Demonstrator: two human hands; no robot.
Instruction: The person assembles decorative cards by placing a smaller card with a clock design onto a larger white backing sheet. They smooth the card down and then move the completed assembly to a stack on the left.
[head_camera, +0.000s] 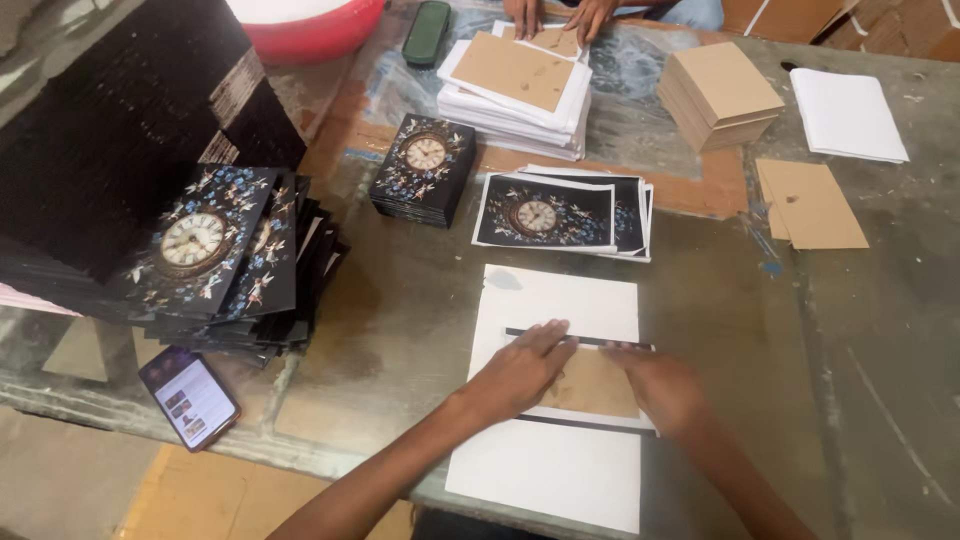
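Observation:
My left hand (520, 370) lies flat on a brown cardboard square (595, 388) that rests on a white sheet with black edges (560, 300) at the near table edge. Fingers of the left hand reach the upper black edge. My right hand (662, 385) presses flat on the right side of the same cardboard. Neither hand grips anything; both press down with fingers spread.
Clock-print sheets (545, 212) and a clock-print stack (424, 166) lie beyond. A leaning pile of clock-print covers (215, 250) and a phone (190, 397) sit left. Cardboard stack (718, 92), white sheets (848, 112), loose cardboard (808, 205) are right. Another person's hands (555, 15) work on a stack (515, 85) opposite.

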